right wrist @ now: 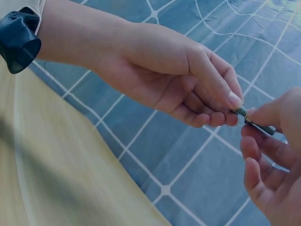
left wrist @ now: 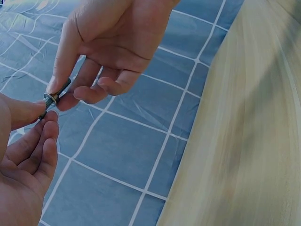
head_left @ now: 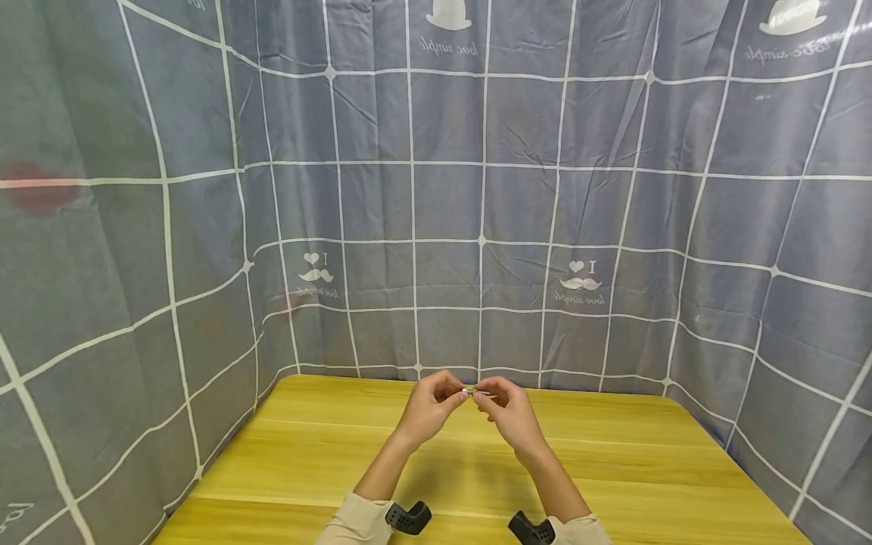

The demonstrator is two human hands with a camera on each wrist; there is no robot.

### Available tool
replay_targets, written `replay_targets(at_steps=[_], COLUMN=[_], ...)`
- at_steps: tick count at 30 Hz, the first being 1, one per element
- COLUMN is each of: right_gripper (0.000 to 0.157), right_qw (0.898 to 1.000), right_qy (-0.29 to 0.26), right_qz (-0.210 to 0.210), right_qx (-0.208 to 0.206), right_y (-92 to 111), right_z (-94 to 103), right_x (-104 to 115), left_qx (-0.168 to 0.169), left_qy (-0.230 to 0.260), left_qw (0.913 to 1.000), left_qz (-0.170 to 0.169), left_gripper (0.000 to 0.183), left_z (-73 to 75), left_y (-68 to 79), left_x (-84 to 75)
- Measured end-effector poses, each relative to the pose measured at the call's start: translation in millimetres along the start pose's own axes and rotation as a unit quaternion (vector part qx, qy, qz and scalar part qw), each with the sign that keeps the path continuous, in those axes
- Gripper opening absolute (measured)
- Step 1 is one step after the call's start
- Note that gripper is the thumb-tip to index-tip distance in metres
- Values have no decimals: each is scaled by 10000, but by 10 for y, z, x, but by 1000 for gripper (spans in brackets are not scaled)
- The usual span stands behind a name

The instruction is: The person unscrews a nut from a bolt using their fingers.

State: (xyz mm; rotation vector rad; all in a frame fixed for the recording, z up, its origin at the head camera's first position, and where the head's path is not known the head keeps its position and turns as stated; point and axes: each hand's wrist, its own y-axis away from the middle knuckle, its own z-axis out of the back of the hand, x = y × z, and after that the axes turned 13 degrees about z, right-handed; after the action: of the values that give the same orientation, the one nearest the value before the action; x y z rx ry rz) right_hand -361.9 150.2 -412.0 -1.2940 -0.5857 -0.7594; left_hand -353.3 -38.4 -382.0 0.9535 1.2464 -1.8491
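Note:
A small metal bolt (head_left: 474,391) is held level between both hands above the table. It shows screw thread (right wrist: 241,111) near the left fingers and a ring-like nut or washer (left wrist: 54,98) partway along. My left hand (head_left: 425,412) pinches one end between thumb and index finger. With thumb and fingertips, my right hand (head_left: 507,416) grips the bolt by the ring, and a threaded end (right wrist: 270,130) pokes out past those fingers. Fingertips of both hands nearly meet. Part of the bolt is hidden under them.
Below the hands lies a yellow wood-grain table (head_left: 306,454). A grey-blue curtain (head_left: 450,204) with white grid lines hangs behind it and along both sides. Black wrist devices (head_left: 409,518) sit at the sleeve cuffs.

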Motion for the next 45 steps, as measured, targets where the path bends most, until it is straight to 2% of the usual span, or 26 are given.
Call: replay_targets(at_steps=[6,13,18,24,30,35,39,42,45], right_gripper=[17,15,19,13,23,22,14,17,25], right_qw=[10000,9996,9996,9994,9998,9996,9999,9999,9997], right_qy=[34,-263,-262,-337,-214,15,-22,-19,59], right_qz=[-86,-80,-133,1,-51,-279,-141,-41,-141], right_qx=[-33,-2,-6,25,-1,-43,47,112,181], right_y=[-1,2,15,7,8,1,0,5,6], right_z=[-7,-9,-20,-29,-44,-44,-42,-41,-45], right_x=[-4,12,29,30,28,-13,1,22,28], left_qx=[-27,-105,-97,-128,-153,-92,26,5,-39], left_qy=[-162,-135,-112,-110,-128,-259,-226,-213,-183], left_qw=[9999,9999,9998,9998,9998,9996,9997,9997,9997], left_qz=[19,-15,-149,-136,-33,-31,-105,-137,-156], left_gripper=[6,6,7,5,5,5,4,4,3], left_z=[5,-25,-18,-10,-20,-4,33,39,32], left_y=[6,-148,-150,-154,-149,-70,-8,1,3], left_x=[-11,380,404,399,375,187,24,2,8])
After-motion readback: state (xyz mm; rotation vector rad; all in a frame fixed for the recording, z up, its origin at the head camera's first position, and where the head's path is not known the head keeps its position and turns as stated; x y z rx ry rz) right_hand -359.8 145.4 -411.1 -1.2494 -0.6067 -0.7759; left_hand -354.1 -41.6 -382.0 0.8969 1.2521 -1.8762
